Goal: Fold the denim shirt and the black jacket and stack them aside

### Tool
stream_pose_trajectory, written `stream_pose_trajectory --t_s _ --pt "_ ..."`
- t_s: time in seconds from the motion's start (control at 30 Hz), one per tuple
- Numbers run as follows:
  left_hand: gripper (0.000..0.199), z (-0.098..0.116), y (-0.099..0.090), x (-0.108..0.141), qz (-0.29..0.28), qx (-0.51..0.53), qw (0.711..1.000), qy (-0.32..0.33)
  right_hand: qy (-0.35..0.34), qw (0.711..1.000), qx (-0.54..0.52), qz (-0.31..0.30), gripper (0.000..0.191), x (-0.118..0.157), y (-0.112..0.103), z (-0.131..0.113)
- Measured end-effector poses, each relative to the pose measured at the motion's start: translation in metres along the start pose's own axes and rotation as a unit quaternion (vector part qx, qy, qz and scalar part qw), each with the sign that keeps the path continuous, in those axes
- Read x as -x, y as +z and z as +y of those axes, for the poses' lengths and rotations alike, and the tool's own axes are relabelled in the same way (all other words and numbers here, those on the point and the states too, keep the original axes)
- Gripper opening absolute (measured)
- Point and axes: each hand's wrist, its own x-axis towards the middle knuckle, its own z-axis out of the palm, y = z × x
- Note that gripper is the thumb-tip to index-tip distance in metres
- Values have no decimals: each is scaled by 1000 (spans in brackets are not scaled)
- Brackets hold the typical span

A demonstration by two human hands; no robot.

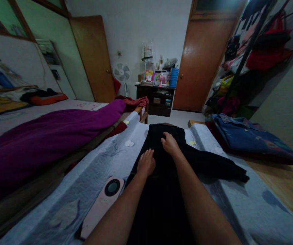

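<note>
A black long-sleeved garment (161, 163) lies spread on the pale patterned bed cover, one sleeve (212, 163) stretched out to the right. My left hand (146, 164) rests on its left part, palm down, with the fingers extended and nothing held. Higher up and further right, my right hand (170, 144) is over the upper part of the cloth. Its fingers point left and are slightly bent, the thumb side showing and no cloth visibly gripped. A pink phone-shaped object (101, 207) with a round dark camera ring lies beside my left forearm, which partly covers it.
Folded clothes with a denim piece (248, 134) on top are stacked at the right. A purple blanket (59, 132) covers the bed edge at the left. Further back stand a fan (122, 73), a dark cabinet (153, 100) and a wooden door (196, 64). Clothes and bags hang at right.
</note>
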Motion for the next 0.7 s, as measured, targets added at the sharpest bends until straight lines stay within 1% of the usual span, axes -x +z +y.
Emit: stream_pose_trajectory --t_s 0.07,0.13,0.17,0.27,0.33,0.43,0.53,0.63,0.7 --pt "52 0 1 -2 -5 -6 1000 0 23 999 34 4 50 -1 22 10" --pt "54 0 3 -3 -8 -16 1000 -4 52 995 76 -27 50 6 43 23" --pt "55 0 3 -3 -9 -22 1000 -7 51 993 92 -49 50 10 53 29" --pt "57 1 4 -3 -11 -35 999 -15 46 991 113 -59 53 19 70 43" --pt "58 2 4 -3 -17 -39 999 -18 46 991 117 -52 53 20 73 45" --pt "58 3 4 -2 -21 -43 999 -18 43 991 118 -41 54 18 72 44" --pt "58 4 -1 -5 -28 -47 998 -15 45 991 116 -41 56 17 71 43" --pt "57 4 -14 -22 -69 -34 997 -15 53 991 116 -48 56 17 70 42" --pt "51 1 -22 -46 -110 -14 994 -19 56 990 119 -50 56 17 71 42"
